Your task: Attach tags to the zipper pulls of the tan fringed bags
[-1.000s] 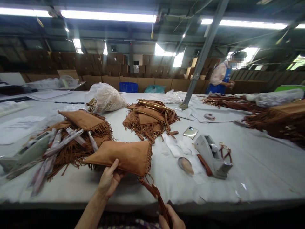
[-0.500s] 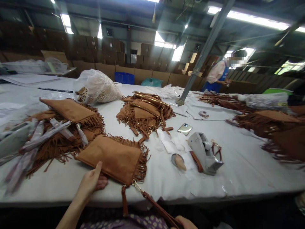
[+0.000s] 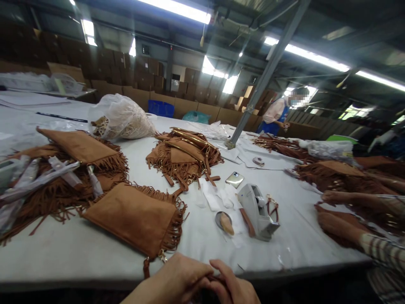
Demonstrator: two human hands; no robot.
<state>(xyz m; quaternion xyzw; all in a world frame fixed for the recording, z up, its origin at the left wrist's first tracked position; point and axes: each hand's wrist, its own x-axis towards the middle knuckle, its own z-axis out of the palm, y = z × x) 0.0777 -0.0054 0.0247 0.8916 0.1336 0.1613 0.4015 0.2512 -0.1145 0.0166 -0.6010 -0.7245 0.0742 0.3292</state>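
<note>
A brown suede fringed bag (image 3: 133, 217) lies flat at the table's front edge, its fringe toward the back and right. A tassel (image 3: 146, 267) and a gold clasp (image 3: 163, 256) hang at its near corner. My left hand (image 3: 180, 272) and my right hand (image 3: 234, 285) meet just right of that corner, low in the view. Both are closed, with fingertips together around a brown leather strap (image 3: 217, 278), of which only a sliver shows. The rest of the strap is hidden behind my hands.
More fringed bags (image 3: 85, 147) with plastic-wrapped strips lie left; another pile (image 3: 183, 152) sits mid-table. A tape dispenser (image 3: 259, 211), phone (image 3: 234, 179) and small round dish (image 3: 224, 223) stand right of centre. A co-worker's hands (image 3: 338, 219) handle bags at right. A metal post (image 3: 253, 101) rises behind.
My left hand has let go of the bag's near edge and moved right to join my right hand at the strap. The view has turned right, and a co-worker's hands have come into sight.
</note>
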